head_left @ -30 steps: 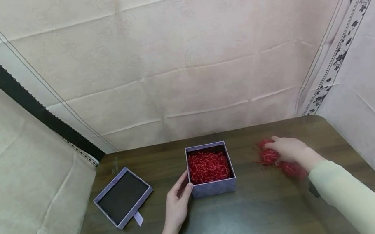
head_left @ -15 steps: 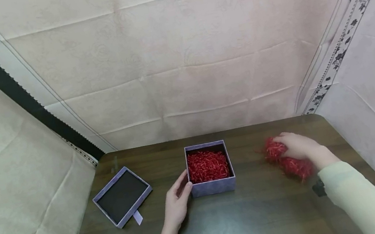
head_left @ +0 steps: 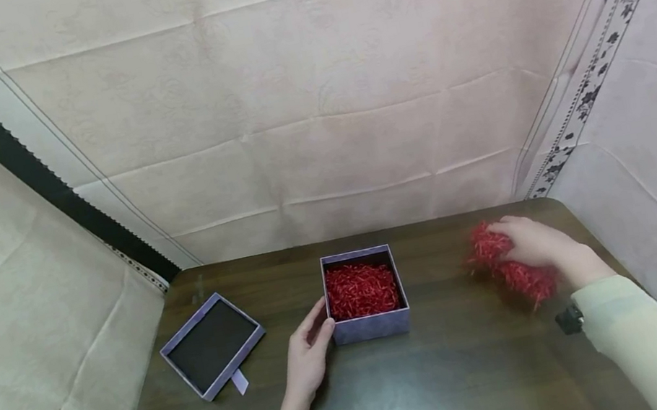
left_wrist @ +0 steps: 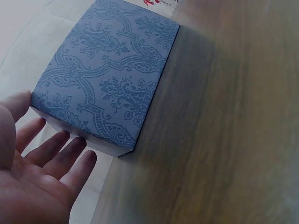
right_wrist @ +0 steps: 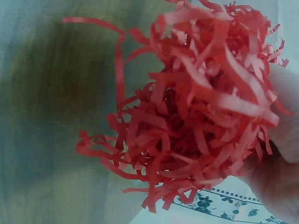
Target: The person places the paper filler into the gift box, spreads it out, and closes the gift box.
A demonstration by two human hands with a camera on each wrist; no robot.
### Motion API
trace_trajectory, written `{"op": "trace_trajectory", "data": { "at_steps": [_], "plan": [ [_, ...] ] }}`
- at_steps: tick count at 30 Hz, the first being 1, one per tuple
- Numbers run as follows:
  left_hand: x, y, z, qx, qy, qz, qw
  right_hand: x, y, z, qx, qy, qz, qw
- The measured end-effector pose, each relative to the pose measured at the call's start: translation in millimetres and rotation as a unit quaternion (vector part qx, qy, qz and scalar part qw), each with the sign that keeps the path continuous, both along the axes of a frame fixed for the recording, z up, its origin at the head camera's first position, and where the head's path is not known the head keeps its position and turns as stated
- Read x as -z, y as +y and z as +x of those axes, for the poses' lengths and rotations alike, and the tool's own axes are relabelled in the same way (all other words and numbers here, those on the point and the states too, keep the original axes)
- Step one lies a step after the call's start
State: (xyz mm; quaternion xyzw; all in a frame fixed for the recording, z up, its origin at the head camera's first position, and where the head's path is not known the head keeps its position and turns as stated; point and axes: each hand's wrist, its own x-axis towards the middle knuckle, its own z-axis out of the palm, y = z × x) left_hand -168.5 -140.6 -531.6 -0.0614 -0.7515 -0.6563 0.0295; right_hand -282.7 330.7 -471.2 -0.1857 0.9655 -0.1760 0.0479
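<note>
On the table's right side, my right hand [head_left: 536, 243] grips a loose bundle of red shredded paper [head_left: 503, 262]. Crinkled strips of that shredded paper [right_wrist: 201, 107] fill much of the right wrist view and hide most of the fingers. My left hand [head_left: 308, 359] rests against the left side of a purple patterned box [head_left: 371, 328], thumb near its front corner. In the left wrist view the fingers lie fairly straight along the box wall [left_wrist: 103, 70]. More red shredded paper [head_left: 361, 291] lies inside the box.
Left of the box lies its lid [head_left: 213, 346], inner black side up, with a lilac ribbon tab [head_left: 239, 382] at its edge. The brown wooden table [head_left: 440, 390] ends at pale cloth walls [head_left: 315, 127] at the back and sides.
My right hand has lifted the red shredded paper and carried it rightward and slightly away from me. The left hand, box and lid have stayed in place.
</note>
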Motion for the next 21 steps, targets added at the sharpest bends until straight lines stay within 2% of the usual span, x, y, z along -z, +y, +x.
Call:
{"op": "trace_trajectory", "data": {
  "at_steps": [8, 21],
  "plan": [
    [-0.8, -1.0, 0.7, -0.002, -0.001, -0.003, 1.0000, -13.9, -9.9, -1.2, -0.024, 0.038, 0.002, 0.999],
    [-1.3, -0.5, 1.3, 0.008, -0.004, 0.013, 0.9999, -28.8, -55.6, 1.4, -0.071, 0.072, 0.008, 0.995]
  ]
}}
